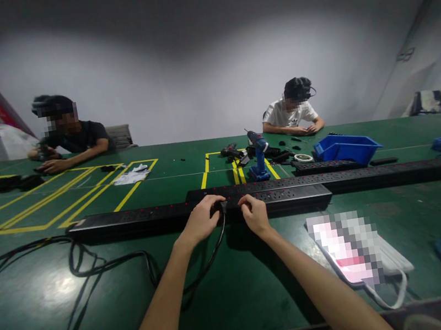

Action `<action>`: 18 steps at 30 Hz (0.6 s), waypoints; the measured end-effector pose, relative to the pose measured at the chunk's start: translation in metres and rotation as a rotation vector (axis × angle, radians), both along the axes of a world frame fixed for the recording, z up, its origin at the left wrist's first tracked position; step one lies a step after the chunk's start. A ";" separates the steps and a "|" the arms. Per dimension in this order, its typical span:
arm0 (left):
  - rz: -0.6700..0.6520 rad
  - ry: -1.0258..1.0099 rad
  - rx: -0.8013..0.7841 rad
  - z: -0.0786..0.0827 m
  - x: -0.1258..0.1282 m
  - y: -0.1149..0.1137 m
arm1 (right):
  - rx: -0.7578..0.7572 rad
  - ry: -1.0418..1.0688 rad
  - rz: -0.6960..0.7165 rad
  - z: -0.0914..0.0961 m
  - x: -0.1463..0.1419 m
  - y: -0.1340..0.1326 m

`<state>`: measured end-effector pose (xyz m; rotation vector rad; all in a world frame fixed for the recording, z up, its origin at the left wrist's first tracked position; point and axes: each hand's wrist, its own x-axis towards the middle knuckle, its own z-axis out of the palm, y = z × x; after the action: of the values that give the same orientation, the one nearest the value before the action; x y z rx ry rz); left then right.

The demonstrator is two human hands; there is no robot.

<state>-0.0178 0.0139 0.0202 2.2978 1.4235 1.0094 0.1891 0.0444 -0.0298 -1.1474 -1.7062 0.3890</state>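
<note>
A black plug (224, 207) is pinched by the left grip (201, 220) at the long black socket strip (129, 219) on the green tabletop (241, 295); whether the right grip (256, 217) is closed cannot be told.

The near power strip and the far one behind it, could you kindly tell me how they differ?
The near power strip reaches further left; the far power strip reaches further right. The left hand holds a plug at the near power strip, while the far power strip lies behind, unheld. Both are long, black and roughly parallel.
</note>
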 end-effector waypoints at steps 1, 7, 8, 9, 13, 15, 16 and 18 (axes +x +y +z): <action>0.044 -0.015 0.031 -0.001 -0.002 0.002 | 0.002 -0.003 0.001 0.000 0.000 0.000; 0.200 -0.011 0.066 -0.015 -0.007 0.015 | 0.000 -0.006 0.011 0.003 0.000 -0.002; 0.207 -0.017 0.063 -0.017 -0.007 0.017 | -0.005 -0.006 0.013 0.003 0.000 -0.003; 0.213 -0.026 0.059 -0.018 -0.007 0.018 | -0.009 -0.006 0.016 0.003 0.000 -0.003; 0.229 -0.067 0.046 -0.023 -0.004 0.021 | -0.004 -0.009 0.025 0.003 0.000 -0.004; 0.223 -0.066 0.043 -0.025 -0.002 0.022 | 0.003 -0.020 0.020 0.003 -0.001 -0.004; 0.217 -0.059 0.046 -0.026 -0.001 0.022 | 0.006 -0.026 0.015 0.003 -0.001 -0.004; 0.207 -0.042 0.054 -0.028 0.000 0.023 | 0.013 -0.035 0.008 0.003 -0.002 -0.004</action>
<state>-0.0179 0.0371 -0.0080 2.1857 1.6626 1.1598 0.1875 0.0402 -0.0269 -1.1447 -1.7417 0.3645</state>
